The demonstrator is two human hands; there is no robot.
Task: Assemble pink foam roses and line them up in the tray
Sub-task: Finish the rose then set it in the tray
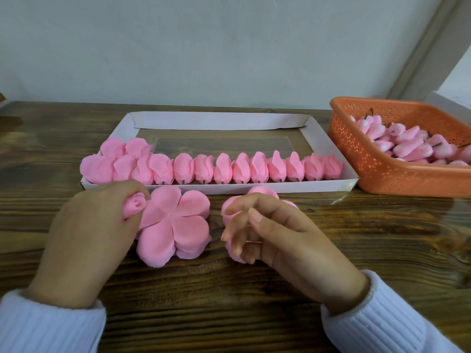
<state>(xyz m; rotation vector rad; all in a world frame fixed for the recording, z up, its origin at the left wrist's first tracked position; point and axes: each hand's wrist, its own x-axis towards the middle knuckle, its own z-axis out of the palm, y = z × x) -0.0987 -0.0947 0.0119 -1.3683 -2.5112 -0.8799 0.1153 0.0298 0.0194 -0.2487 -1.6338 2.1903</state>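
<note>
The left hand is closed around a small rolled pink bud; the thumb and the fingers press it from both sides, and its spiral top shows between them. The bud touches the edge of a stack of flat five-petal foam pieces that lies on the wooden table, just beside the hand. The right hand is above a second petal stack and covers most of it. Its fingers are curled loosely with gaps between them. I cannot tell if they hold a petal or only rest on it. Both wrists come out of white ribbed sleeves.

Behind the two stacks, touching the near edge of them almost, stands the white cardboard tray. Along its front wall there is one row of finished roses, side by side from the left corner to the right corner, with short dark stems pointing to the front. At the left end the roses are more open and more crowded, and two more roses lie behind the row. The rest of the tray floor is bare.

To the right of the tray, very near to its corner, is an orange perforated basket. It contains a pile of pink buds with dark stems, lying in disorder.
</note>
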